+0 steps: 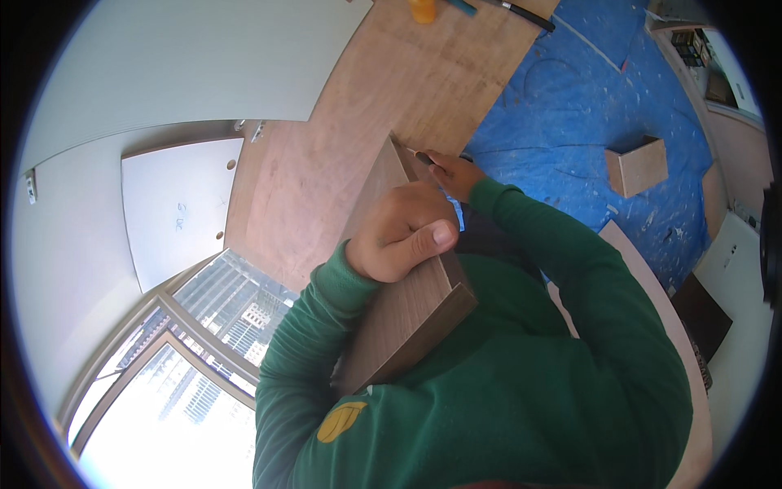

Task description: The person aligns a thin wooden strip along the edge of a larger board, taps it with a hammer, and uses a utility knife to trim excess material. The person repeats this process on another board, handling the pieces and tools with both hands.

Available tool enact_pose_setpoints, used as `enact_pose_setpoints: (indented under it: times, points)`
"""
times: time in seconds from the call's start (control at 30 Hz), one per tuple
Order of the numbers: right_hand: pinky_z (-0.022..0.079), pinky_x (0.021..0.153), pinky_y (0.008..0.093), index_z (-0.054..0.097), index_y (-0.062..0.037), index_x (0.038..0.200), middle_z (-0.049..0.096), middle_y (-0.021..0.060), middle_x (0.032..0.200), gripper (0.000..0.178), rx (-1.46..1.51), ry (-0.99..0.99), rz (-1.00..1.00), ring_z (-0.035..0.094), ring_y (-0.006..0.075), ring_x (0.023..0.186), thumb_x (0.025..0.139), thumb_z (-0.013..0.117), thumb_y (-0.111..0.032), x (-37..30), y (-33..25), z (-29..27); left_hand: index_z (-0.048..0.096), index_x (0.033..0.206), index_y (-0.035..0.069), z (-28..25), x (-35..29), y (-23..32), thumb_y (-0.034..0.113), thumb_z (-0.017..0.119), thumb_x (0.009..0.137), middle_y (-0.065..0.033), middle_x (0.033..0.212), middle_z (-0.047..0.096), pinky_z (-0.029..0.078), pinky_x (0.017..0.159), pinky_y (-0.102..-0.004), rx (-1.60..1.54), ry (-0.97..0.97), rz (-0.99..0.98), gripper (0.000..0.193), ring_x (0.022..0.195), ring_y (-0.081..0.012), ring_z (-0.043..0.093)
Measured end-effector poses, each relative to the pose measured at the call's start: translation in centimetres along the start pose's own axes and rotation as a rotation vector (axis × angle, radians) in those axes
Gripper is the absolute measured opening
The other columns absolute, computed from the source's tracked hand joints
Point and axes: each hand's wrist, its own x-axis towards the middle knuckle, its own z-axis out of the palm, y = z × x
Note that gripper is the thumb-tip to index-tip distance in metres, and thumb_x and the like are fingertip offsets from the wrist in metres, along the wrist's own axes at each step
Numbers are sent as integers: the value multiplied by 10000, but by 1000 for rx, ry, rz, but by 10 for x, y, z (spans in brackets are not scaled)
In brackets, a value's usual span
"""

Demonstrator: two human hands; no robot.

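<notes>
A long wood-grain box or drawer (pixel 411 314), with a raised panel at its near end, lies tilted against my body. My left hand (pixel 405 232) is closed over its upper edge, thumb lying along the top and fingers curled down out of sight. At the far end of the box, my right hand (pixel 456 175) grips a slim dark-handled tool (pixel 424 158) held against the inner corner. The tool's working end is too small to make out. Both of my forearms are in green sleeves.
Beneath the box spreads a plywood board (pixel 358 106), beside a blue floor sheet (pixel 538 122). A smaller wooden box (pixel 639 169) sits on the sheet. An orange container (pixel 422 10) and a black-handled tool (pixel 528 15) lie at the far edge. White panels (pixel 183 204) and a window (pixel 187 399) line the left.
</notes>
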Motion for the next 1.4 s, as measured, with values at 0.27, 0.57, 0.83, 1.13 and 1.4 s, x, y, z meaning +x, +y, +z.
enact_pose_setpoints:
  times: [0.27, 0.57, 0.83, 1.13, 1.4]
  points:
    - [513, 1037, 448, 576, -50, 1495, 698, 279, 1292, 419, -38, -25, 10, 671, 419, 1208, 1105, 524, -194, 14, 10, 0, 504, 608, 51, 5, 6, -6, 298, 637, 1045, -88, 544, 440, 317, 512, -439, -97, -18, 19, 519, 494, -276, 442]
    - [503, 1062, 405, 576, -72, 1516, 700, 267, 1318, 434, 83, -79, 59, 681, 381, 1228, 1102, 553, -201, 24, 16, -1, 520, 593, 71, 12, 6, -13, 323, 667, 1017, -92, 545, 462, 334, 515, -443, -32, -5, 37, 515, 497, -290, 458]
    - [562, 894, 440, 604, -26, 1459, 748, 243, 1124, 436, 58, 74, -96, 739, 363, 995, 1100, 538, -264, 32, 42, 15, 598, 626, 55, 14, 6, -11, 336, 687, 1007, -106, 579, 542, 392, 540, -448, 11, -33, -2, 482, 542, -306, 541]
    - [485, 572, 301, 551, -112, 1573, 563, 0, 820, 498, 398, -132, 270, 519, 91, 619, 1126, 525, -332, 19, 7, -8, 724, 698, 26, 10, 4, -2, 354, 676, 1021, -127, 629, 637, 448, 573, -431, -29, -58, -78, 462, 595, -306, 624]
    - [511, 717, 296, 574, -77, 1544, 649, 31, 904, 477, 239, -10, 80, 578, 112, 761, 1113, 572, -282, 18, 27, 4, 687, 638, 26, 8, 3, -3, 373, 673, 1025, -127, 590, 608, 432, 558, -425, -36, -67, -102, 520, 550, -297, 599]
